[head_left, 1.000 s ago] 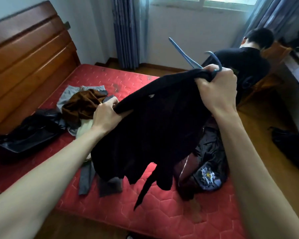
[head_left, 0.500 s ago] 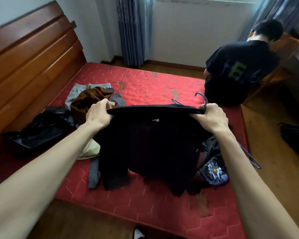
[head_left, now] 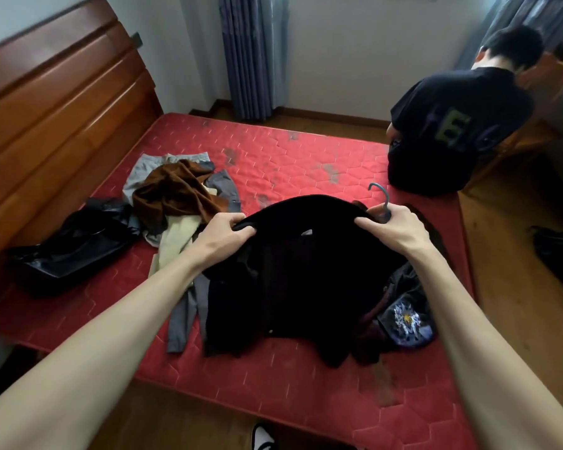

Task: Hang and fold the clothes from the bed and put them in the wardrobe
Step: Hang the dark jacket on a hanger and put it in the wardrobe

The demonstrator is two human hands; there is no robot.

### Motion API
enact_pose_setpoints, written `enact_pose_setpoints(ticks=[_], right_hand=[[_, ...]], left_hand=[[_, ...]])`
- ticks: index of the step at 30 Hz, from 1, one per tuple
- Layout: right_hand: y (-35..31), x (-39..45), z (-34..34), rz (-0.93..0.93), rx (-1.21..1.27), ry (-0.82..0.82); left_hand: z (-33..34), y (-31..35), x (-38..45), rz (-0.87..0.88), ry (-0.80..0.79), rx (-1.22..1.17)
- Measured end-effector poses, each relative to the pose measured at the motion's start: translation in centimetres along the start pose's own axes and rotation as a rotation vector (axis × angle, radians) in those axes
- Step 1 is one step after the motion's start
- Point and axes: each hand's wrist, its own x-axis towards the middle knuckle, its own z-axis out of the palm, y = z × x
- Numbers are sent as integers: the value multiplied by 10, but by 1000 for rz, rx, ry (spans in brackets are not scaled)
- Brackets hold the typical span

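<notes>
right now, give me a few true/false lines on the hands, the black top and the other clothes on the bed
1. Both hands grip the black top: left hand, right hand. True.
2. The hanger lies on the floor. False: its hook pokes up at the right hand.
3. A brown garment lies on the red mattress, left of the black top. True.
4. The black top hangs in a wardrobe. False: it is over the mattress, and no wardrobe is in view.
5. Another person lies on the mattress. False: they are at its far right corner, beside it.
</notes>
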Motion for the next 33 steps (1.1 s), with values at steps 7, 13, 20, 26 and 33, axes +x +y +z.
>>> enact_pose_setpoints(ticks=[7, 13, 20, 26, 33], right_hand=[[-9, 5, 11, -225, 176, 224], [-18, -8, -26, -315, 255, 94], [-17, -24, -63, -347, 233, -127], [-37, -26, -31, -378, 102, -165], [-64, -27, 34, -358, 113, -79]], left_hand=[[22, 11, 13, 105, 164, 412], [23, 17, 26, 108, 241, 615], [17, 19, 31, 125, 304, 674], [16, 27, 31, 228, 341, 680], [25, 36, 21, 233, 276, 574]])
